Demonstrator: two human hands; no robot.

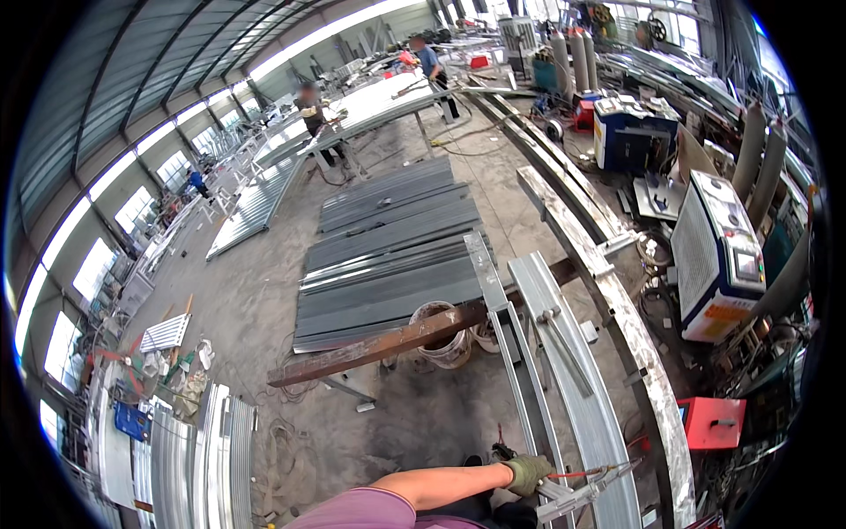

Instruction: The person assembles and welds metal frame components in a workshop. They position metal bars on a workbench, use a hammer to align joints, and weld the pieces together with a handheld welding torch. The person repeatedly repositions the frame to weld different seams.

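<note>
My left arm in a purple sleeve reaches across from the lower edge. My left hand [529,474], in a grey-green glove, looks closed at the near end of a narrow metal frame; what its fingers hold is hidden. Beside it lies a small bracket-like metal piece [564,504]. A thin orange-red rod or cable [577,473] runs rightward from the hand. Just left of the glove is a small dark object [502,450] with a red tip, too small to name. Long metal channels [582,379] stretch away from me, with a T-shaped metal tool [564,346] on them. My right hand is out of sight.
A rusty beam [379,346] crosses under the channels, near a dirty bucket [445,348]. Grey sheets [388,264] lie on the floor. At right stand a long steel beam [648,379], a white machine [718,256] and a red box [712,423]. People work farther off.
</note>
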